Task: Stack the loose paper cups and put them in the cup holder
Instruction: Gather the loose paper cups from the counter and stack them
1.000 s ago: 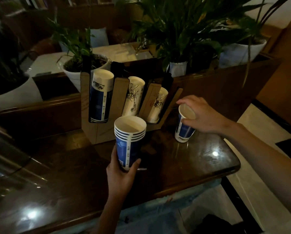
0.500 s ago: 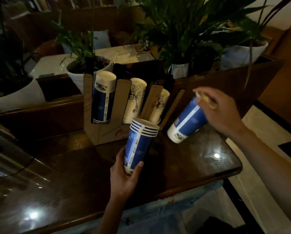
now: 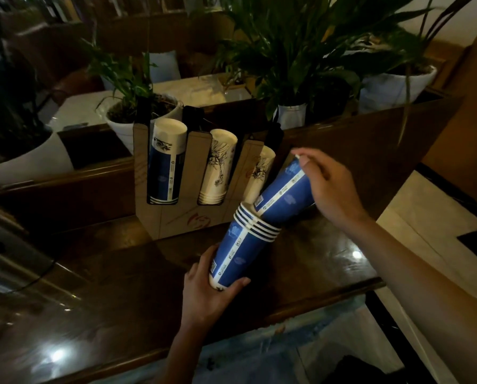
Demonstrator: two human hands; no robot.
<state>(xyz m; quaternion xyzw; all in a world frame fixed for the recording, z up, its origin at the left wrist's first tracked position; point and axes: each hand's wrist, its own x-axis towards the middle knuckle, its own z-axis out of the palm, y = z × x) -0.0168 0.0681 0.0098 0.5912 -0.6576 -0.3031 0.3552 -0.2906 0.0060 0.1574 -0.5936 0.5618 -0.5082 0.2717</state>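
Observation:
My left hand [image 3: 208, 295] grips the base of a stack of several blue paper cups [image 3: 240, 250], tilted with its mouth up and to the right. My right hand [image 3: 328, 187] holds a single blue cup [image 3: 285, 198] by its rim, tilted, its base entering the mouth of the stack. Behind them stands the cardboard cup holder [image 3: 173, 214] on the dark wooden table [image 3: 121, 273]. Its left slot has a blue cup stack [image 3: 165, 164]; the middle [image 3: 218, 167] and right [image 3: 259, 173] slots hold white printed cups.
Potted plants in white pots [image 3: 140, 117] [image 3: 395, 84] stand on the wooden ledge behind the holder. The table's front edge [image 3: 287, 309] runs just below my hands, with tiled floor [image 3: 439, 231] to the right. A dark cable [image 3: 35, 278] lies at the left.
My right hand lifted the single cup off the table, tipped it and brought it left into the stack's mouth. My left hand tilted the stack toward it.

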